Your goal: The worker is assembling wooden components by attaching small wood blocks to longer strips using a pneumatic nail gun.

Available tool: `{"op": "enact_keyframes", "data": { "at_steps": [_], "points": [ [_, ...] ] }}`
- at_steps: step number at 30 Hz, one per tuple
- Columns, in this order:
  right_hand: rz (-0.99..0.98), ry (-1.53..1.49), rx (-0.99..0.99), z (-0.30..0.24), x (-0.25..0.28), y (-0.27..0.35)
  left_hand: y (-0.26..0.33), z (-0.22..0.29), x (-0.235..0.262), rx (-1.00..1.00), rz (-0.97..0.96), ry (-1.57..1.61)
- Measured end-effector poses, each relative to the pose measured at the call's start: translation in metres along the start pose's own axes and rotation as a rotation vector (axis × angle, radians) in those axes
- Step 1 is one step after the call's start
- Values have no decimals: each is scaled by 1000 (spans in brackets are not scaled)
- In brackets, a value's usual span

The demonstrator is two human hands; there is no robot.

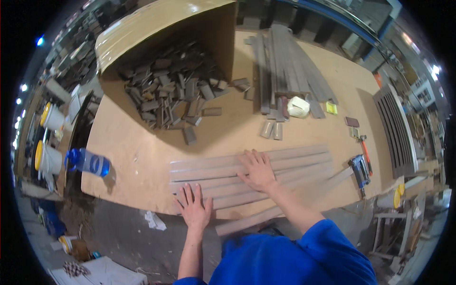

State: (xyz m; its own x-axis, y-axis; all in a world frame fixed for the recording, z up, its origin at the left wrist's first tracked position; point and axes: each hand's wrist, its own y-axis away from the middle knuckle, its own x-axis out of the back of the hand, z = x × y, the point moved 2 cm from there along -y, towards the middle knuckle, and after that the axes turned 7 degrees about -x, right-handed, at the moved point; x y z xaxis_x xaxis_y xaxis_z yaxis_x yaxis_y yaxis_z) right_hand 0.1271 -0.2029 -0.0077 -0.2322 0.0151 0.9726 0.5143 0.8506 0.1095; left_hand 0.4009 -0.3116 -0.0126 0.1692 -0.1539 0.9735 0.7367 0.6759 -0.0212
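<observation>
Several long grey-brown slats [299, 161] lie side by side across the near part of the table. My left hand [195, 209] rests on their left end near the table's front edge, fingers spread. Farther in, my right hand [259, 173] lies on the middle of the slats with its fingers apart. Neither hand grips anything. One loose slat [249, 221] sticks out past the front edge, below the others. Thin dark gaps show between some of the slats.
A cardboard box [164, 28] on its side spills small wooden blocks [190, 90]. Behind lies a stack of long slats [287, 61], with a white roll [298, 107] at its near end. A nail gun [359, 171], hammer [366, 154], louvred panel [396, 133] and blue bottle [90, 162] stand around the sides.
</observation>
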Motion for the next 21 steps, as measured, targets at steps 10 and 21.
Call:
{"op": "enact_keyframes", "data": {
  "at_steps": [10,21],
  "points": [
    [58,5,-74,22,1,-17,-24,-2,-5,-123,-3,-16],
    [-8,-142,-57,23,-16,-15,-23,-2,0,-334,-14,-8]
  ]
}}
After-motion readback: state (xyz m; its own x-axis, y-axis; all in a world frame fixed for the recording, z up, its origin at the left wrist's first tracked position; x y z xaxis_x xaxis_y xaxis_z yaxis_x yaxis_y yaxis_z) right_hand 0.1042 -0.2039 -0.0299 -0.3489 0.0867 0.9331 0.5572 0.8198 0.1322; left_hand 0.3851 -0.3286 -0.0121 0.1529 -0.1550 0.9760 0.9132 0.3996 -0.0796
